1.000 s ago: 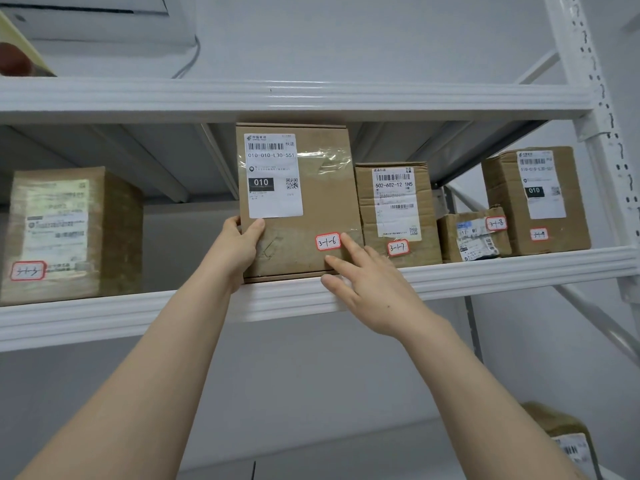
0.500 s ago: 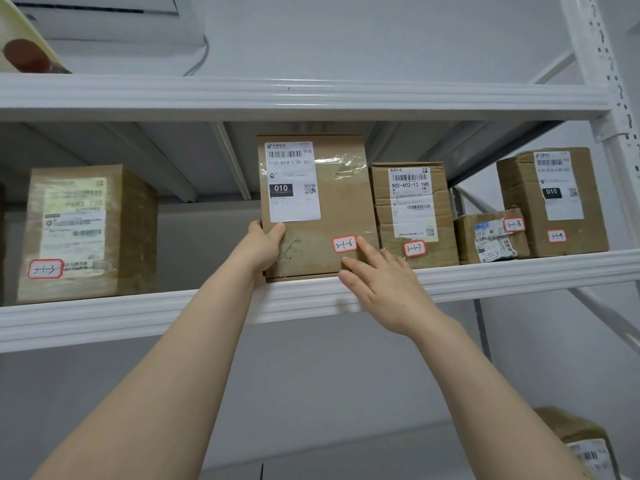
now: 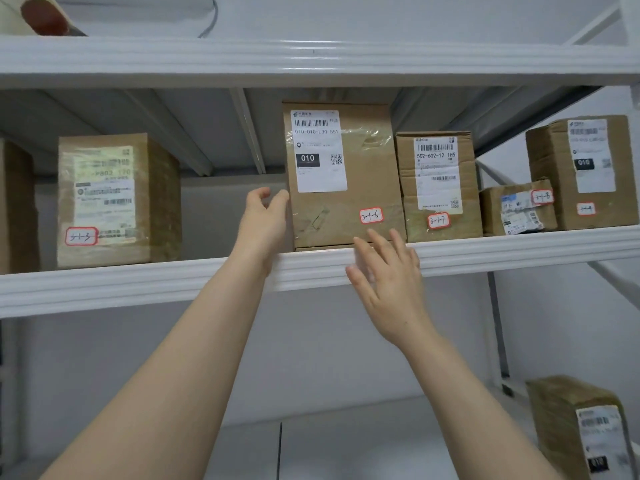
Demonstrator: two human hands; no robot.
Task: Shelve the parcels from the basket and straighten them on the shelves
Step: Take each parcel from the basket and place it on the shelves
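Reaching up, you touch the 3-1-6 parcel (image 3: 363, 174) with a loose left hand (image 3: 265, 223); your right hand (image 3: 388, 289) (blurred) spreads empty below.

- Right hand (image 3: 388, 282) is showing up blurred, with fingertips smearing over the shelf lip (image 3: 173, 282). Contact with the 3-1-6 parcel (image 3: 346, 209) is not resolvable.
- Left hand (image 3: 266, 220) is facing away. Touch on that parcel's side is unclear.
- Left frame edge is cutting off the far-left parcel (image 3: 15, 209).
- Bottom-right corner is cropping the lower parcel (image 3: 568, 424).
- Top edge is cropping a red-brown item (image 3: 45, 15).
- Red tag (image 3: 586, 208) on the far-right parcel (image 3: 554, 174) is reading illegible.
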